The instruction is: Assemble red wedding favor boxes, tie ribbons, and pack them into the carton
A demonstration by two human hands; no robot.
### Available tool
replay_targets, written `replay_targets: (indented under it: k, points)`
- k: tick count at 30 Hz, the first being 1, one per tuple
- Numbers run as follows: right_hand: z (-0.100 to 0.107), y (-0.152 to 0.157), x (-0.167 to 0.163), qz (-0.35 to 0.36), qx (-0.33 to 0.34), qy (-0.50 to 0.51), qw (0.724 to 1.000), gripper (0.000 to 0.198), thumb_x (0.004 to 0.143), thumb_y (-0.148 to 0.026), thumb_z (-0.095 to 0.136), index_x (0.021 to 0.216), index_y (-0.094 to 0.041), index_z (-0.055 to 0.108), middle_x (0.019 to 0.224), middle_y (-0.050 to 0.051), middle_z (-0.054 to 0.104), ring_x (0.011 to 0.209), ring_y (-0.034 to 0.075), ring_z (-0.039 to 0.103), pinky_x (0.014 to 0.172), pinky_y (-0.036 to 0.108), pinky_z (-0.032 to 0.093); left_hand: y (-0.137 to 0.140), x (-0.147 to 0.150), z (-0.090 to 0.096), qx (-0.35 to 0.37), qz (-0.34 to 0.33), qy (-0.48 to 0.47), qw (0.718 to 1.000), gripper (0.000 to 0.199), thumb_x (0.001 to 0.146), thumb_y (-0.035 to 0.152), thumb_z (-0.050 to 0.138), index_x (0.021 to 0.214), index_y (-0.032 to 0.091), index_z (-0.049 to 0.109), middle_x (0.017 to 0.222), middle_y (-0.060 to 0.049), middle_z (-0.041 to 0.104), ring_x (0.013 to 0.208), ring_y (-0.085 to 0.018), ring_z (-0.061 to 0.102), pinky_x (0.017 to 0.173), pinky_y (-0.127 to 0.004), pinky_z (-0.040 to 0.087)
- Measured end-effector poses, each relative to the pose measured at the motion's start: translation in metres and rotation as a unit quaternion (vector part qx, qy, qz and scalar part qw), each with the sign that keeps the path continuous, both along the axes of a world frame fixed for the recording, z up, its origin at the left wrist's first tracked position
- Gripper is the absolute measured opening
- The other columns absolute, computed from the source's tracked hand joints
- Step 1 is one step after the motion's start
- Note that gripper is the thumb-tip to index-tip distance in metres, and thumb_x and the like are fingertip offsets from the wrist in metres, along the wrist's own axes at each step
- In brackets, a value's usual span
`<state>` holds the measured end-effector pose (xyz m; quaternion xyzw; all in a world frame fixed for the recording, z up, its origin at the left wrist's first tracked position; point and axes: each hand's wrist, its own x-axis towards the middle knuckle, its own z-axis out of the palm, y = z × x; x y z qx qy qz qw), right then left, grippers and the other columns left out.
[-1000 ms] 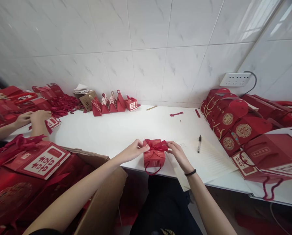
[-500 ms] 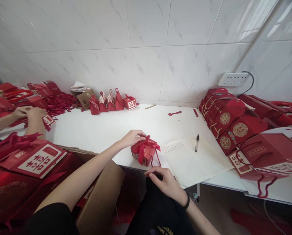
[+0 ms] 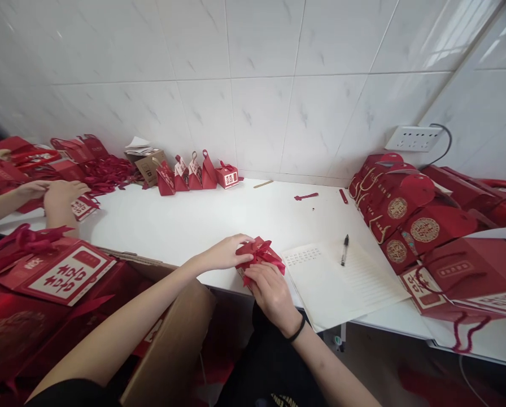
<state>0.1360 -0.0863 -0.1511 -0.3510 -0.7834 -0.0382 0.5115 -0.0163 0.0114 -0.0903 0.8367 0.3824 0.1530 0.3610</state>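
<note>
Ideally, the left hand (image 3: 224,252), its fingers holding the red box (image 3: 258,242) just left of the paper (image 3: 321,288), keeps it steady while the bow (image 3: 263,251) is eased gently; the right hand's (image 3: 273,291) close-set fingers, pinching or not I cannot tell, now overlie the bow, having been off the box earlier

gift box (image 3: 258,246) on table (image 3: 193,223) | paper (image 3: 321,285) right of it | pen (image 3: 345,250) on paper | carton (image 3: 179,333) front-left

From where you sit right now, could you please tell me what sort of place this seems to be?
Probably a gift-packaging workroom: red boxes are stacked on the right of the white table, a cardboard carton holds more, and red ribbons lie heaped on the left.
</note>
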Motion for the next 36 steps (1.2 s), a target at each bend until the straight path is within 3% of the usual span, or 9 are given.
replay_targets:
  k: [4,8,13,16,19,21,23,30,36]
  points:
    - [0.002,-0.008,0.015,0.042,0.014,-0.022,0.999,0.023,0.092,-0.005,0.045,0.108,-0.016,0.057,0.099,0.007,0.066,0.095,0.018,0.059,0.082,0.036,0.044,0.006,-0.002,-0.006,0.012,-0.076,0.004,0.997,0.035,0.085,0.031,0.05,0.118,0.02,0.056,0.13,-0.008,0.053,0.12,-0.018,0.049,0.103,-0.033,0.035]
    - [0.006,-0.017,0.021,0.037,-0.002,-0.068,0.997,0.024,0.092,-0.006,0.045,0.11,-0.016,0.058,0.103,0.008,0.065,0.099,0.019,0.058,0.081,0.036,0.042,0.019,0.006,-0.004,0.028,-0.097,0.025,0.995,0.027,0.085,0.022,0.048,0.107,0.021,0.063,0.13,-0.007,0.053,0.12,-0.017,0.049,0.104,-0.032,0.034]
    - [0.013,-0.028,0.027,0.074,-0.031,-0.036,0.996,0.016,0.09,-0.022,0.052,0.104,-0.015,0.058,0.1,0.01,0.064,0.096,0.023,0.058,0.081,0.039,0.042,0.004,0.014,0.008,0.1,-0.011,0.018,0.995,0.023,0.085,0.024,0.043,0.092,0.018,0.063,0.11,-0.007,0.062,0.103,-0.019,0.057,0.095,-0.032,0.041]
    - [0.016,-0.028,0.041,-0.014,-0.099,0.079,0.992,0.013,0.09,-0.023,0.044,0.087,-0.018,0.056,0.081,0.008,0.061,0.078,0.021,0.056,0.071,0.035,0.042,-0.013,0.014,0.009,0.117,0.015,0.05,0.992,0.016,0.082,0.027,0.047,0.083,0.019,0.061,0.104,-0.006,0.061,0.099,-0.021,0.057,0.092,-0.035,0.042]
    - [0.013,-0.021,0.055,-0.12,-0.277,0.113,0.946,0.029,0.093,-0.038,0.041,0.073,-0.019,0.052,0.069,0.006,0.056,0.066,0.02,0.052,0.063,0.031,0.038,-0.025,0.013,0.005,0.102,0.042,0.047,0.993,0.013,0.081,0.029,0.05,0.087,0.02,0.058,0.105,-0.006,0.058,0.098,-0.021,0.056,0.089,-0.034,0.043]
    - [0.01,-0.015,0.058,-0.092,-0.402,0.097,0.906,0.039,0.091,-0.049,0.042,0.069,-0.019,0.052,0.068,0.005,0.057,0.063,0.019,0.051,0.062,0.03,0.037,-0.029,0.014,0.001,0.087,0.057,0.033,0.994,0.013,0.081,0.03,0.051,0.088,0.02,0.056,0.105,-0.005,0.056,0.097,-0.02,0.056,0.087,-0.033,0.044]
    - [0.006,-0.011,0.058,-0.048,-0.468,0.113,0.875,0.044,0.088,-0.055,0.043,0.065,-0.019,0.05,0.065,0.004,0.055,0.061,0.018,0.05,0.061,0.029,0.036,-0.031,0.014,-0.003,0.083,0.061,0.028,0.994,0.012,0.083,0.029,0.05,0.088,0.02,0.056,0.106,-0.004,0.055,0.097,-0.02,0.055,0.087,-0.033,0.044]
    - [0.006,-0.014,0.056,0.047,-0.511,0.231,0.827,0.044,0.082,-0.058,0.05,0.065,-0.017,0.053,0.068,0.003,0.056,0.069,0.018,0.051,0.066,0.027,0.038,-0.033,0.018,-0.01,0.105,0.056,0.017,0.993,0.01,0.083,0.022,0.046,0.082,0.02,0.056,0.106,-0.004,0.051,0.096,-0.019,0.054,0.087,-0.034,0.044]
    - [0.002,-0.015,0.065,0.078,-0.509,0.262,0.817,0.037,0.081,-0.05,0.053,0.064,-0.017,0.053,0.069,0.002,0.056,0.067,0.017,0.048,0.065,0.026,0.036,-0.034,0.021,-0.014,0.117,0.06,0.022,0.991,0.008,0.083,0.021,0.046,0.08,0.02,0.054,0.105,-0.005,0.05,0.093,-0.02,0.053,0.083,-0.034,0.045]
